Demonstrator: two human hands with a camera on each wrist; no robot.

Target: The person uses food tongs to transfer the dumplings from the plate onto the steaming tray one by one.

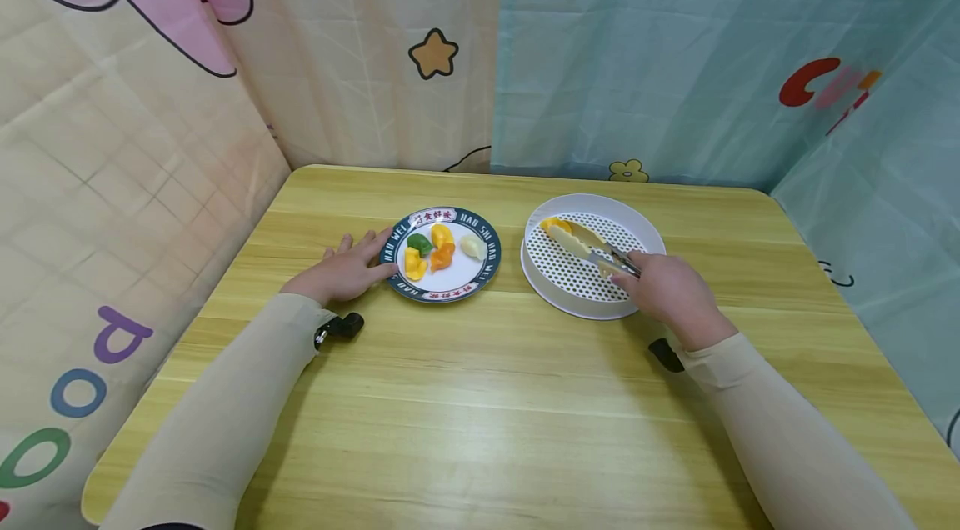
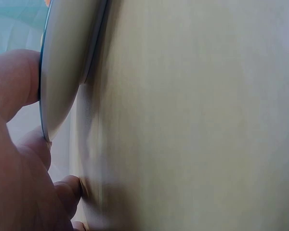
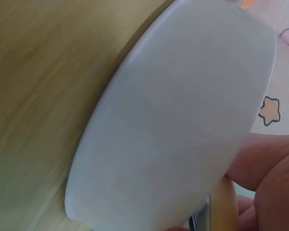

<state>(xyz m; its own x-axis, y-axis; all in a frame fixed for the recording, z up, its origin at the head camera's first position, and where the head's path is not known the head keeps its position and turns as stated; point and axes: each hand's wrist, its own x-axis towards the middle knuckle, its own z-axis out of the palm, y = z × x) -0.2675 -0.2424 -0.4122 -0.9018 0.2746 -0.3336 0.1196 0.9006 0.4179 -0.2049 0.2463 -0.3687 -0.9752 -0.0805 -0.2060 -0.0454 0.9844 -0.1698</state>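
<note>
My right hand (image 1: 670, 297) grips a pair of metal tongs (image 1: 600, 253) with pale tips, reaching over the rim of a white round steamer basket (image 1: 592, 309) with a perforated floor. At the tips, inside the basket, is a yellow dumpling-like piece (image 1: 557, 225). My left hand (image 1: 343, 270) lies beside a plate (image 1: 487, 262) with a dark lettered rim, its fingers spread and its thumb and forefinger touching the rim. On the plate sit yellow pieces (image 1: 415, 264), a green piece (image 1: 419, 244), an orange piece (image 1: 442, 257) and a white piece (image 1: 472, 247).
Everything stands on a wood-grain table (image 1: 450, 397) with rounded corners. Printed curtains (image 1: 360, 80) hang close behind the table's back edge and along both sides. Black wrist-camera mounts (image 1: 345, 326) stick out under both wrists.
</note>
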